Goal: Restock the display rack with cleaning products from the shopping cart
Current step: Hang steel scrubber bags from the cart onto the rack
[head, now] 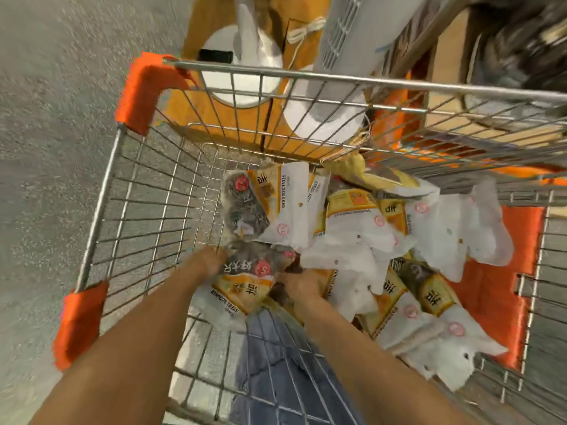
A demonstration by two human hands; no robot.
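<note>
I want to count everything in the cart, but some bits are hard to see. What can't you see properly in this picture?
- The left hand and right hand: their fingers are under the scourer pack, and blurred.
- The packs lower in the pile: covered by those on top, so no count.
- The display rack: only a blurred corner at the top right.
- The small print on the packs: too blurry.

The shopping cart [147,191] is silvery wire mesh with bright orange plastic corner guards [144,90]. Inside lie steel scourer packets [276,207], white and yellow-orange, with red round stamps and black lettering, grey wool showing through clear windows. An orange panel [491,289] lines the cart's right side. The floor [46,148] is speckled grey. Blue denim [276,363] shows below the mesh.
</note>
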